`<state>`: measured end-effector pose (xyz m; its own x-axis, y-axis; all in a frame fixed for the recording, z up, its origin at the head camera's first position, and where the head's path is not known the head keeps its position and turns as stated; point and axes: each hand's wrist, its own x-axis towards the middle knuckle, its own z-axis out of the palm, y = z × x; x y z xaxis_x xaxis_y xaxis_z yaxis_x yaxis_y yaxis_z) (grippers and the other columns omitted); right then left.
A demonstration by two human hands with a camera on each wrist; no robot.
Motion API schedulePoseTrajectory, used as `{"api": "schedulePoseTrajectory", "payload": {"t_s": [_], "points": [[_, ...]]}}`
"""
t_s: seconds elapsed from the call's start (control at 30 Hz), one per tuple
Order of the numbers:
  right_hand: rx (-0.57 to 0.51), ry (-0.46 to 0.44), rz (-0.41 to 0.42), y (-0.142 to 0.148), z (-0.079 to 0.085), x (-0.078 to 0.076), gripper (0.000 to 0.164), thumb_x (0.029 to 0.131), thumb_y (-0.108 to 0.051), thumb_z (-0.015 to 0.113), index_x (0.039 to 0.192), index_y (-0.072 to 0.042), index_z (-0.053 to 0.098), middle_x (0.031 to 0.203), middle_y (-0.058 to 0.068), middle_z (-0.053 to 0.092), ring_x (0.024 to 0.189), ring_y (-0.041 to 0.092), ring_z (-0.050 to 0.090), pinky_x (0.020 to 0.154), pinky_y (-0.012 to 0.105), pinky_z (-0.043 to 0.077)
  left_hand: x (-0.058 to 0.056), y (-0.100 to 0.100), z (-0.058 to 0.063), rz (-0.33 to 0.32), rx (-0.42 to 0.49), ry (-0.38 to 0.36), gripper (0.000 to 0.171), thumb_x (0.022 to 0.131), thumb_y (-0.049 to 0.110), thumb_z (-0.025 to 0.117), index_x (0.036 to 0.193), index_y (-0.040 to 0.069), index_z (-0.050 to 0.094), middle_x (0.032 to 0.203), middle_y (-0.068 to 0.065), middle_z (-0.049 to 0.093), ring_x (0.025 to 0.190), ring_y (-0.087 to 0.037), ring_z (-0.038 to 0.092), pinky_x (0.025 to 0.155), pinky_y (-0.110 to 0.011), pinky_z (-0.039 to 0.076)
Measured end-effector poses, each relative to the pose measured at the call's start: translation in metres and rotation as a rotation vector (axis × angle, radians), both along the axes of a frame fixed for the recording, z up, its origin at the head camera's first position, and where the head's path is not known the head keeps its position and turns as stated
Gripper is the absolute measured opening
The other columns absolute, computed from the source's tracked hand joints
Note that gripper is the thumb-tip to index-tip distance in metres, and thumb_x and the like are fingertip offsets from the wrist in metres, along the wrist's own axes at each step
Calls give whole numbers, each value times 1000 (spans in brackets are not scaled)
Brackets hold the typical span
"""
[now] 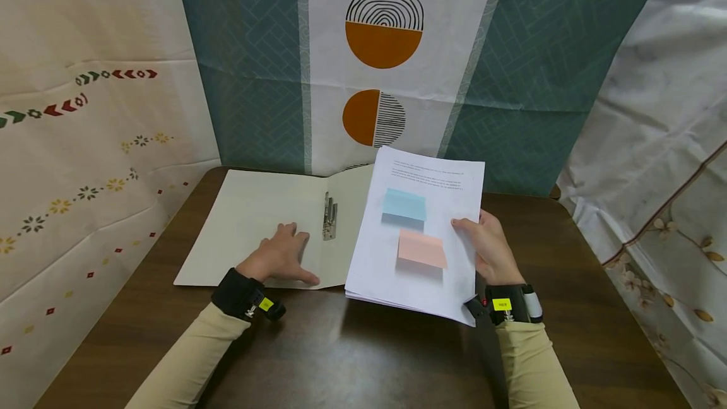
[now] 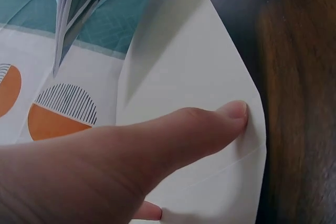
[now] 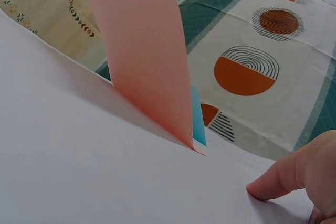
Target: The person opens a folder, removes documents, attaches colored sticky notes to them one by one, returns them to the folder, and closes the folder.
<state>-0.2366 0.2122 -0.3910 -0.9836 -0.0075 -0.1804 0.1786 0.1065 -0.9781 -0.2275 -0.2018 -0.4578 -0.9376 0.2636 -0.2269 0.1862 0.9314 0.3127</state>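
My right hand [image 1: 493,246] pinches the right edge of a stack of white paper sheets [image 1: 369,257], thumb on top. The top sheet has a few printed lines, a blue sticky note [image 1: 404,204] and a pink sticky note [image 1: 421,248]. In the right wrist view the pink note [image 3: 144,51] stands up from the page. An opened cream folder [image 1: 244,219] lies on the table, its metal clip [image 1: 330,216] near the fold. My left hand [image 1: 281,256] rests on the folder with its fingers spread, thumb near the front edge. The stack overlaps the folder's right part in the head view.
The folder lies on a dark brown wooden table [image 1: 397,365]. Patterned cloth [image 1: 255,68] hangs behind it, with a floral cloth [image 1: 85,175] at the left and a pale cloth [image 1: 642,144] at the right.
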Motion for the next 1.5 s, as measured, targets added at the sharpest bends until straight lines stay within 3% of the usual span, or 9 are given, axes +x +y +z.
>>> {"api": "schedulePoseTrajectory", "payload": {"t_s": [0.13,0.3,0.97,1.33,1.5], "points": [[4,-2,-1,0,-1,0,55,114,-15,58,168,-8,45,129,-8,71,105,9,74,89,27,62,7,10,9,-3,-30,-1,116,78,63,96,162,-4,53,172,-39,40,156,-57,43,117,-81,47],[7,5,5,0,-1,0,55,115,-14,58,168,-7,45,127,-9,71,105,8,74,89,28,63,11,17,11,10,-43,-5,114,79,61,97,162,-3,53,172,-38,40,156,-55,42,118,-81,46],[-12,16,13,1,-1,1,55,114,-12,58,166,-4,45,124,-11,71,104,8,74,88,28,62,19,37,3,-23,-48,40,117,77,66,97,162,0,54,174,-35,40,161,-53,40,116,-78,47],[-4,4,2,4,-3,-1,56,114,-13,58,167,-6,45,127,-9,70,105,9,74,88,28,62,26,49,4,-40,-51,62,116,73,66,99,158,1,57,168,-31,47,149,-47,48,109,-73,53],[4,-4,-3,6,-6,-3,56,114,-14,59,167,-5,45,125,-10,71,104,8,74,89,27,62,29,49,6,-57,-46,55,115,73,64,101,158,2,57,170,-31,45,158,-49,45,114,-75,50]]}}
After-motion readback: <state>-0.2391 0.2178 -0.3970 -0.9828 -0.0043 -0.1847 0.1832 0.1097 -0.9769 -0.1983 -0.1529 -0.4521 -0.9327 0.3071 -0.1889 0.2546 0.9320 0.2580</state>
